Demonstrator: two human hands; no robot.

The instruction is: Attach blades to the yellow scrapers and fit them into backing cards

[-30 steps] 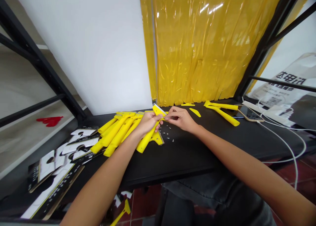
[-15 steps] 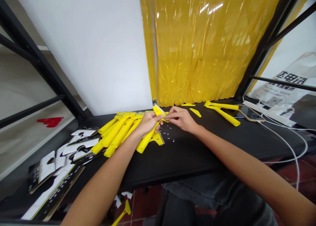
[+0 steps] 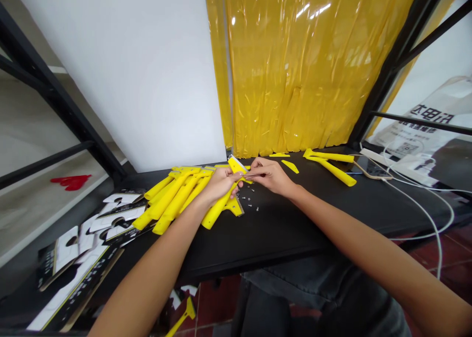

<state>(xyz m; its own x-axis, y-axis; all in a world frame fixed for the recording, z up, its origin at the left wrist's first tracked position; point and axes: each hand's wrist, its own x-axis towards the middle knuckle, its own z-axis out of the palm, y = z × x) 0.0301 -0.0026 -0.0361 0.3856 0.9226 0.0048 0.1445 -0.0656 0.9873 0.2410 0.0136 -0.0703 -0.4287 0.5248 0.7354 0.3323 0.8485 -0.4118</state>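
My left hand (image 3: 221,182) is closed round a yellow scraper (image 3: 236,166), with its metal-edged head pointing up and away. Fingers pinched, my right hand (image 3: 268,176) meets the scraper's head from the right. A thin flat piece shows between those fingers, too small to name. Under the hands, another scraper head (image 3: 234,206) rests on the black table. Several small screws (image 3: 249,199) lie scattered just right of it. To the left of my left hand is a pile of yellow scrapers (image 3: 177,194), partly behind my wrist.
Black-and-white cards (image 3: 92,238) are piled at the left. Two yellow handles (image 3: 332,167) and a phone (image 3: 368,167) with white cables (image 3: 431,199) lie on the right. Small yellow plates (image 3: 290,166) sit near the yellow plastic curtain (image 3: 302,81). A black frame post (image 3: 387,67) stands at the right.
The whole view has shifted slightly, so things appear a little further left. Both hands keep nearly the same pose at the scraper's head.
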